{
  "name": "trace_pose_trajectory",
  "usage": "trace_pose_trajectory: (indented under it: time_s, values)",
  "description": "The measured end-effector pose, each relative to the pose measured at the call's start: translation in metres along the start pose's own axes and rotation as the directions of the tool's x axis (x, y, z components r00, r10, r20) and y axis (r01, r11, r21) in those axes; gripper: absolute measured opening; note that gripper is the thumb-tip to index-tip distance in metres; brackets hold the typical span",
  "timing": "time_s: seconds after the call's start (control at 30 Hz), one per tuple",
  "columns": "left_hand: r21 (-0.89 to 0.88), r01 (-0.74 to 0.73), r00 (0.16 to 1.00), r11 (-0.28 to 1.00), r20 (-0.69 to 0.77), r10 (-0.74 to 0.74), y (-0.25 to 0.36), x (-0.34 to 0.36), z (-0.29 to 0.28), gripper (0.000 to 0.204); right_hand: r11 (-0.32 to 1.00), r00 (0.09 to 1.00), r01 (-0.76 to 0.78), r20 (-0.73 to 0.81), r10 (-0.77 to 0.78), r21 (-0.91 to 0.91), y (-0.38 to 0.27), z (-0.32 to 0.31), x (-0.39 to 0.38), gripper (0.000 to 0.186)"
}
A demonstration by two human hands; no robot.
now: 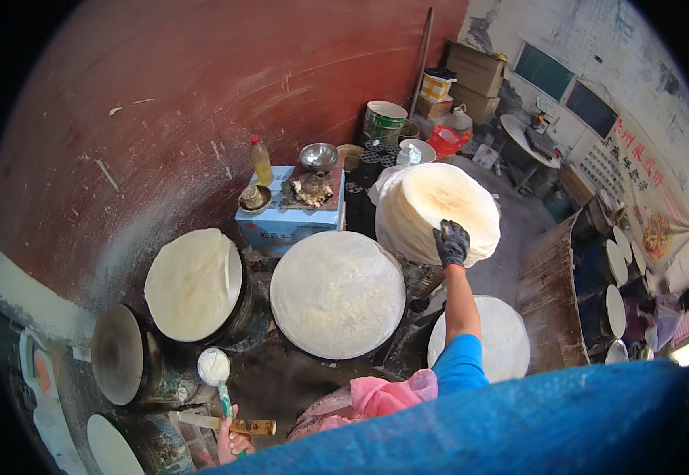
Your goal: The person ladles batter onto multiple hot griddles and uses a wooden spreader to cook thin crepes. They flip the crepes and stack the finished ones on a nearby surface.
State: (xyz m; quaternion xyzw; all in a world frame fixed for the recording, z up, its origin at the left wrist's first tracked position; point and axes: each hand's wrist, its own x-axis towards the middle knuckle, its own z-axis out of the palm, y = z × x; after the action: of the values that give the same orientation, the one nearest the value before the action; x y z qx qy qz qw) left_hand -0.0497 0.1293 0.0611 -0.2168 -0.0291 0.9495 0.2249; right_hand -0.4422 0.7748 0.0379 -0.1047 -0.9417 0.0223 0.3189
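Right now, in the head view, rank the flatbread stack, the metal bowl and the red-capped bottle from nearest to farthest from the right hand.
1. Flatbread stack: directly under the gloved right hand, touching it.
2. Metal bowl: to the hand's left, at the far side of the blue box.
3. Red-capped bottle: farther left, near the box's far-left corner.

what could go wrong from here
The ladle in the left hand looks full, so a tilt could spill its pale contents. The stack of thin round sheets under the gloved right hand looks uneven at its edge, so a hard pull might shift or tear the top ones.
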Motion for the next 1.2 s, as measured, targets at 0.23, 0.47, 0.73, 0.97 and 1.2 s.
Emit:
trace_pose_trajectory:
  time_s: [0.23,0.47,0.73,0.97,1.2]
  values:
    - [-0.027,-0.121,0.992,0.992,-0.025,0.12,-0.035,-0.004,0.024,0.038,0.998,0.984,0.05,0.171,-0.054,0.029,0.011,-0.023,-0.001,0.049]
    - [-0.052,-0.337,0.941,0.94,0.017,0.338,-0.079,-0.022,0.039,0.038,0.802,0.84,0.527,-0.031,-0.541,0.281,-0.162,-0.076,-0.053,0.04]
    - [-0.12,-0.773,0.629,0.623,-0.278,0.726,-0.122,-0.066,-0.018,0.014,-0.097,-0.569,-0.344,-0.29,-0.77,0.934,-0.464,-0.213,-0.272,0.044]
    - [0.084,-0.994,0.015,0.063,-0.477,0.879,-0.206,-0.147,-0.07,0.023,-0.453,-0.69,-0.203,-0.455,-0.563,0.868,-0.508,-0.321,-0.459,0.038]
    - [0.074,-0.948,-0.283,-0.31,-0.642,0.713,-0.352,-0.295,-0.175,0.025,-0.429,-0.551,-0.135,-0.428,-0.717,0.893,-0.55,-0.429,-0.612,0.03]
